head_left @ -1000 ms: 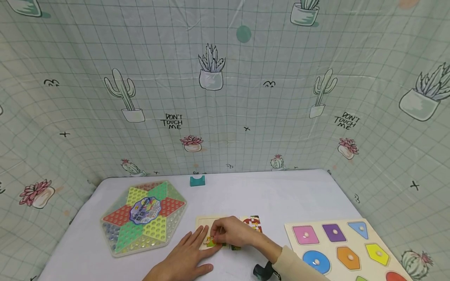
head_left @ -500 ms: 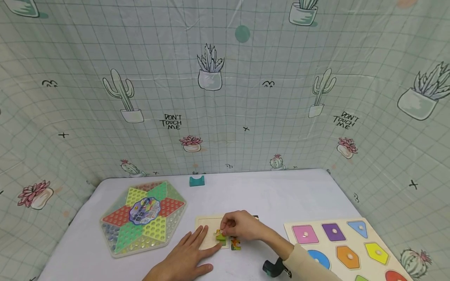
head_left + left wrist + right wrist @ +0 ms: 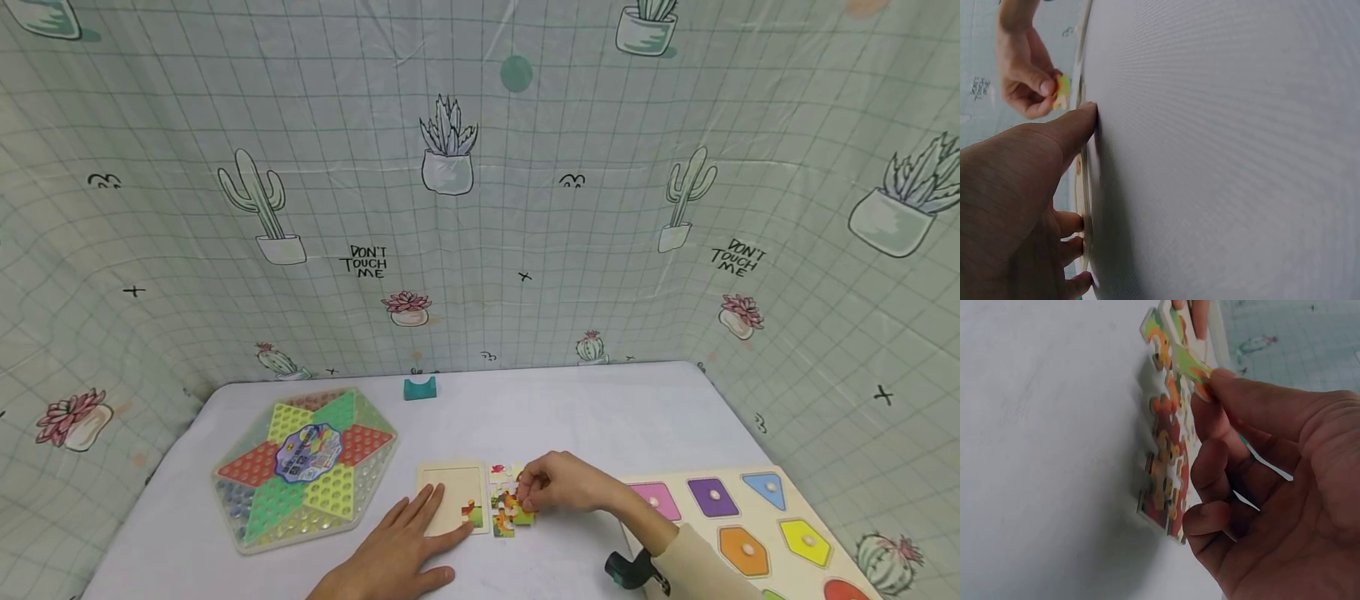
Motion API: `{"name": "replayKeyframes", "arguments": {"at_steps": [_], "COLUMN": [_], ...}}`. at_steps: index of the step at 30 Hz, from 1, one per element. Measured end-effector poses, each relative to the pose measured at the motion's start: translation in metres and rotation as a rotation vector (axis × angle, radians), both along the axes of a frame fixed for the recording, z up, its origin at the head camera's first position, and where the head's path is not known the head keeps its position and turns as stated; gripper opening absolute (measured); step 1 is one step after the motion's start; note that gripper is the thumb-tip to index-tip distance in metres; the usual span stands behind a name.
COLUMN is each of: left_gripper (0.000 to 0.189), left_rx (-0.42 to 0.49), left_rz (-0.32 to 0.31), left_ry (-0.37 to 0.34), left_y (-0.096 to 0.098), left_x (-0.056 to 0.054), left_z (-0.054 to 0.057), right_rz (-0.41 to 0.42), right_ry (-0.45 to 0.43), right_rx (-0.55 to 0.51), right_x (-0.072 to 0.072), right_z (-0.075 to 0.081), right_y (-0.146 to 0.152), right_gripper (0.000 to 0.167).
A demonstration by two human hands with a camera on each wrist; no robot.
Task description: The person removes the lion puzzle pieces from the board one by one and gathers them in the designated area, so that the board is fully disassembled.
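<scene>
My left hand [image 3: 397, 542] lies with straight fingers on a small wooden puzzle tray [image 3: 452, 472], fingertips on its left part and thumb side along its front edge. One colourful puzzle piece [image 3: 472, 512] sits in the tray's near right corner. To the tray's right, my right hand [image 3: 564, 483] pinches a green and orange puzzle piece [image 3: 1190, 365] between thumb and index finger. In the left wrist view that held piece [image 3: 1062, 94] is clear of the tray. Beneath it lie several joined puzzle pieces [image 3: 1169, 444], partly hidden by the right hand in the head view.
A hexagonal Chinese checkers board [image 3: 307, 467] lies at the left. At the right is a wooden shape board [image 3: 701, 533] with knobbed pieces, partly under the right forearm. A teal notched block [image 3: 420, 388] stands near the back edge. A patterned cloth [image 3: 480, 225] hangs behind.
My right hand has moved right, carrying the puzzle piece off the tray to above the loose pieces. The corner piece is now in view. My left hand has stayed in place.
</scene>
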State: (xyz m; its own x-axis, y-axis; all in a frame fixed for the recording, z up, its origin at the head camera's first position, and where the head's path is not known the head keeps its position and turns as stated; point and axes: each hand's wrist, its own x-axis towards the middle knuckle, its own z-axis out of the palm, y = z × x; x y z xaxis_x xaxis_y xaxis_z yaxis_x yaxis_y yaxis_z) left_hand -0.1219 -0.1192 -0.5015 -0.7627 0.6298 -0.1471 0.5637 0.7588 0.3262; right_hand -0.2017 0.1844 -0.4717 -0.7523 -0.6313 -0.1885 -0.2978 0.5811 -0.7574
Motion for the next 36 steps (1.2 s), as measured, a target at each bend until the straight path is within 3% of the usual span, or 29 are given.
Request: {"name": "replayKeyframes", "arguments": {"at_steps": [20, 36], "left_gripper": [0.057, 0.057], "left_rx": [0.001, -0.003], "left_rz": [-0.005, -0.005], "left_ry": [0.012, 0.023], "left_y": [0.000, -0.001], "left_x": [0.001, 0.000], "left_z": [0.000, -0.002], "right_rz": [0.031, 0.055], "right_ry": [0.049, 0.097], "right_rx": [0.043, 0.090], "right_x": [0.005, 0.003], "right_z": [-0.007, -0.010], "right_y": [0.005, 0.003], "right_gripper": [0.017, 0.015]}}
